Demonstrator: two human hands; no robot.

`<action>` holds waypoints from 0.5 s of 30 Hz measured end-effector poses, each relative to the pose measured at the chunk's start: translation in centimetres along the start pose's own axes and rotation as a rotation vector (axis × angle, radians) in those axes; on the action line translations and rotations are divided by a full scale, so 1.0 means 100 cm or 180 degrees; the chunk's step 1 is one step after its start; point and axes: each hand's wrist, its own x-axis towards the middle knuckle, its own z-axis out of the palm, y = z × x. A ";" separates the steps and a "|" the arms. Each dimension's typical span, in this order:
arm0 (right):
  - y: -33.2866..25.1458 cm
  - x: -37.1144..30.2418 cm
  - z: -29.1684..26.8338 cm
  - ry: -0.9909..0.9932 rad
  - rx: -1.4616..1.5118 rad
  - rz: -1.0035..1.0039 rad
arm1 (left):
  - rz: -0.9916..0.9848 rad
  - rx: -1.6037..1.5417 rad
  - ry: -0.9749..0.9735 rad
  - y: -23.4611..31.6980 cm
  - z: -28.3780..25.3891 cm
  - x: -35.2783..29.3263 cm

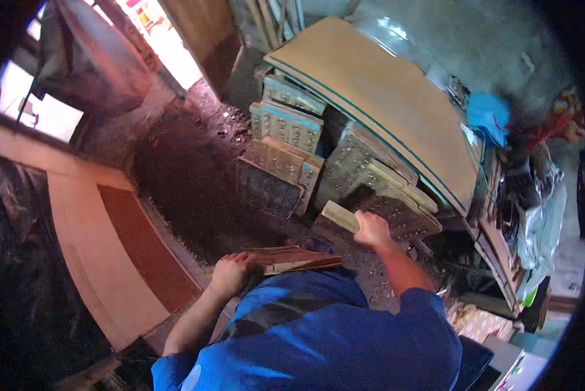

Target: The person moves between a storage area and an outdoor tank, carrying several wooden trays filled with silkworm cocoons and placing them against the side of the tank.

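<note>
Dark, littered floor (195,189) lay under me in a cramped workshop, with daylight coming through a doorway at the upper left. Against my lap I held a small stack of boards (292,259), my left hand (230,272) closed over its near end, so it lay almost flat, just in front of my blue shirt (318,339). My right hand (372,229) was wrapped around the end of a pale plank (340,216), which stuck up and away to the left, close to the leaning pile of studded panels (286,153). To do this well, I judged that I should keep the plank's long edge level and bring it straight back over the stack, letting the left hand steady the boards so none slid off toward the floor. On the right there was little room: the panels leaned together under a big bent sheet (384,98) with a green edge, and a cluttered shelf (501,228) crowded in beyond my forearm. On the left an orange slab (103,260) ran along, its edge near my left elbow. Most of the open room lay ahead, over the bare dark floor between the slab and the panels.
</note>
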 end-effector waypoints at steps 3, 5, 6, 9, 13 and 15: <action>-0.039 0.003 -0.034 0.0139 -0.0080 -0.0393 | 0.0096 -0.0036 0.0148 0.008 -0.006 0.007; -0.065 0.005 -0.057 0.0150 -0.0105 -0.0773 | 0.0110 0.0111 0.0212 0.008 0.000 0.006; -0.078 0.006 -0.069 0.0131 -0.0099 -0.0933 | 0.0166 0.0239 0.0242 0.008 0.004 0.006; -0.113 0.010 -0.086 -0.0100 -0.0096 -0.1217 | 0.0178 0.0327 0.0427 0.021 -0.001 0.013; -0.154 0.015 -0.090 -0.0302 -0.0124 -0.1638 | -0.0241 -0.0208 0.0726 0.032 -0.015 0.013; -0.171 0.017 -0.085 -0.0323 -0.0133 -0.1795 | 0.0121 0.0588 0.0733 0.030 -0.018 0.010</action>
